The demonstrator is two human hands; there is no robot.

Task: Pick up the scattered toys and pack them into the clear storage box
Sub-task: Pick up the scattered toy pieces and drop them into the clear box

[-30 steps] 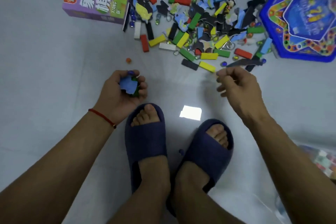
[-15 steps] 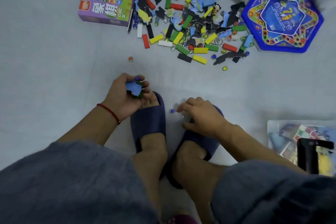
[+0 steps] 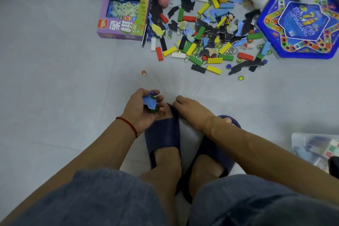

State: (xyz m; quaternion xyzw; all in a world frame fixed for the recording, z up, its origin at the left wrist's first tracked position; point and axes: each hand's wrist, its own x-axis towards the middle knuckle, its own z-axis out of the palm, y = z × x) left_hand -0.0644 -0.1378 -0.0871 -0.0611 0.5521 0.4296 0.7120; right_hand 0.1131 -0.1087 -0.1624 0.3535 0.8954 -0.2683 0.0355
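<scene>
My left hand (image 3: 142,108) clutches a blue puzzle piece (image 3: 149,101) and other small toys just beside my left slipper (image 3: 163,134). My right hand (image 3: 192,109) reaches the slipper's toe, fingers curled; I cannot tell whether it holds anything. The clear box (image 3: 300,140) sits well right of the slipper, the toy pile (image 3: 205,42) beyond it.

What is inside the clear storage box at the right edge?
The clear storage box shows blurred coloured pieces, including a multicoloured cube-like toy. A black object covers its near corner, and the frame crops the rest.
</scene>
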